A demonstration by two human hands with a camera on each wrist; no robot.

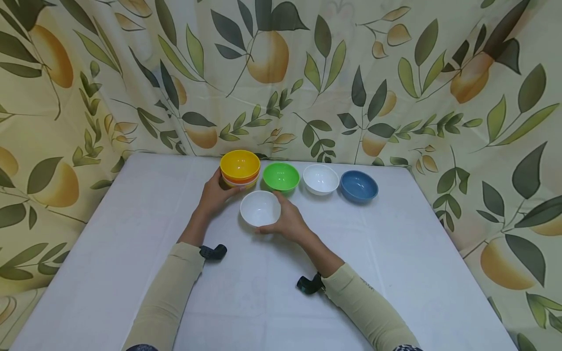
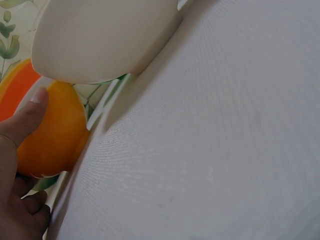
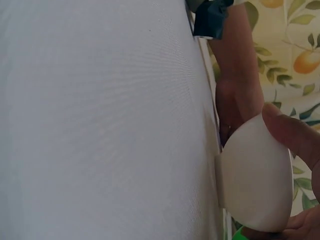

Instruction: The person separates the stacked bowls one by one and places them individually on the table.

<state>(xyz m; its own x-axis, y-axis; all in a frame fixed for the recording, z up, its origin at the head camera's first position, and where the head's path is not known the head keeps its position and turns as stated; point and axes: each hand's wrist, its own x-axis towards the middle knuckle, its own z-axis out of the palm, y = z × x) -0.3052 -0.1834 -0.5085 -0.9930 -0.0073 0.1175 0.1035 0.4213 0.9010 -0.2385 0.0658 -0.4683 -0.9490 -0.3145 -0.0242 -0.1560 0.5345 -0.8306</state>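
The left hand [image 1: 214,196] grips the yellow-topped bowl stack [image 1: 239,166] between thumb and fingers. The right hand [image 1: 291,219] pinches the front white bowl [image 1: 260,208] by opposite sides, just in front of the green bowl [image 1: 281,176]; whether its base touches the worktop [image 1: 250,297] is unclear. A weak pinch could let it slip, and a sideways pull could tip the stack. Beyond, the rear white bowl [image 1: 321,179] and blue bowl [image 1: 359,186] sit close, so one knock might shift both.
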